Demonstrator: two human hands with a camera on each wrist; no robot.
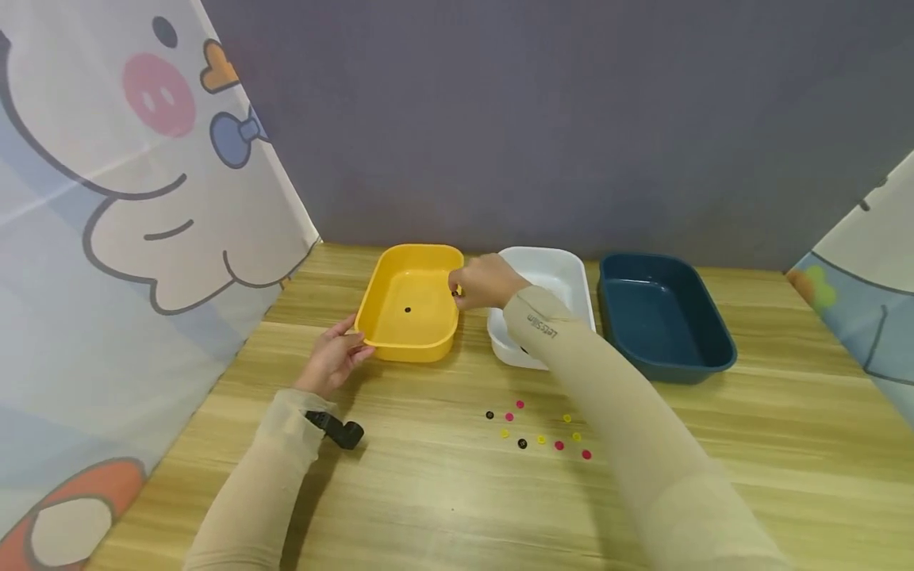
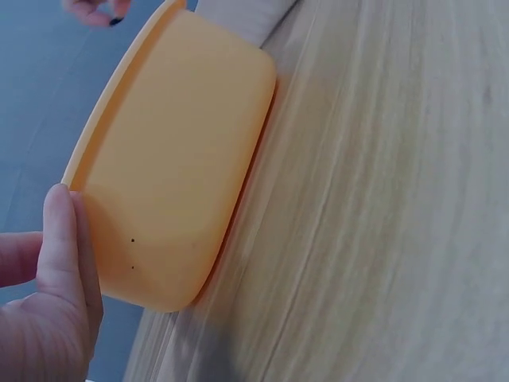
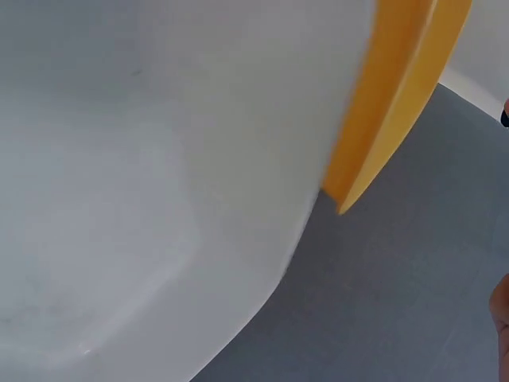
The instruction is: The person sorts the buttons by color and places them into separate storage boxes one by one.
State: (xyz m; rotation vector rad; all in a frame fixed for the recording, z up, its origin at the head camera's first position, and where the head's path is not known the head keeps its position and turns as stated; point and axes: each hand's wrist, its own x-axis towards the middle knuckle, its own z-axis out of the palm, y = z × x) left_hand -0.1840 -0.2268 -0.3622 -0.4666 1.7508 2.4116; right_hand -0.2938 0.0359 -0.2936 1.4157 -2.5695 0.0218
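Note:
A yellow plastic tray (image 1: 385, 297) stands on the table with one small black button (image 1: 408, 309) on its floor. My left hand (image 1: 334, 358) grips the near left corner of this tray by the rim. Over the gap between the yellow tray and the white tray (image 1: 587, 305), my right hand (image 1: 487, 281) pinches a small black button (image 1: 456, 294) by the yellow tray's right rim. In the right wrist view only bits of the fingers (image 3: 501, 306) show at the right edge. My right arm covers part of the white tray.
On the table in front of the trays lie loose buttons: black (image 1: 522, 444), several pink (image 1: 559, 446) and several yellow (image 1: 541, 439). A dark blue tray (image 1: 721, 349) stands to the right of the white one. A grey wall (image 1: 543, 127) rises behind the trays.

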